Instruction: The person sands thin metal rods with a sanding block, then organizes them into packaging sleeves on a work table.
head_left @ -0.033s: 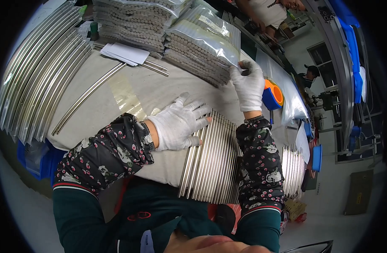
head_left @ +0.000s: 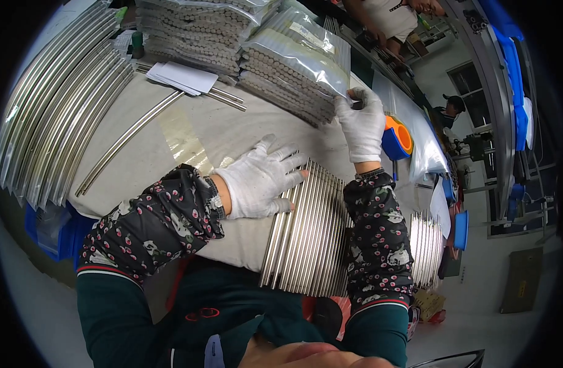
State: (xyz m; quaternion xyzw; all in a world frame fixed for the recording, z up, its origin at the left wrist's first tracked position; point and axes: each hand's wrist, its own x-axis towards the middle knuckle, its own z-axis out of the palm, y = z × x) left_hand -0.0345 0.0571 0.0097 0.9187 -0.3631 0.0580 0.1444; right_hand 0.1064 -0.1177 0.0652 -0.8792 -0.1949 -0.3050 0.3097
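Note:
My left hand [head_left: 257, 181], in a white glove with some bare fingertips, lies with its fingers spread at the left edge of a row of shiny metal rods [head_left: 312, 230]. Its fingertips touch the outermost rods. Beyond the row, my right hand [head_left: 362, 126], also gloved, has thumb and forefinger closed at the corner of a clear plastic bag [head_left: 306, 58]. That bag lies on top of a stack of bagged rods [head_left: 287, 92], whose round ends face me. My right sleeve covers part of the loose rods' right side.
Sleeved rods [head_left: 61, 116] lie in a long pile at the left. White paper slips [head_left: 182, 78] rest on a few rods at the back. An orange and blue tape roll [head_left: 398, 136] stands right of my right hand, near plastic film [head_left: 427, 153]. More rods [head_left: 426, 251] lie far right. A co-worker [head_left: 395, 21] is at the back.

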